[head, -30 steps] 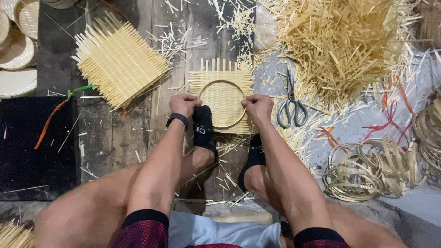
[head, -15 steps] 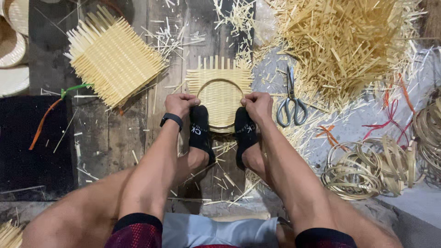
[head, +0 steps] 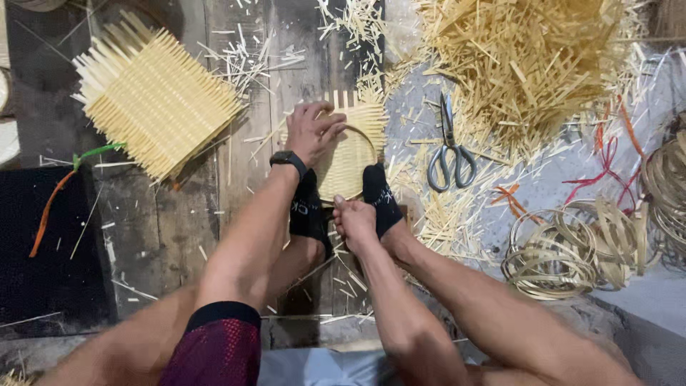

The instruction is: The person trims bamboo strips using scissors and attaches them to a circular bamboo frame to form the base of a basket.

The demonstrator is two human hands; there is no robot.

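A small square woven bamboo mat [head: 361, 118] lies on the wooden floor with a thin bamboo ring [head: 368, 139] on top of it. My left hand [head: 313, 130], with a black watch on its wrist, rests on the ring's far-left rim, fingers curled over it. My right hand [head: 354, 220] is closed at the mat's near edge, between my two feet in black socks [head: 380, 196]. What it grips is hidden. Both feet press on the mat's near side.
A larger woven mat [head: 153, 107] lies at the far left. Scissors [head: 449, 154] lie right of the small mat, below a big pile of bamboo strips [head: 529, 64]. Coiled strips [head: 564, 257] sit at the right, and a black mat [head: 43, 250] at the left.
My left hand moved up onto the ring's far-left rim. My right hand left the ring's right side and came down to the near edge between my feet. The view shifted right.
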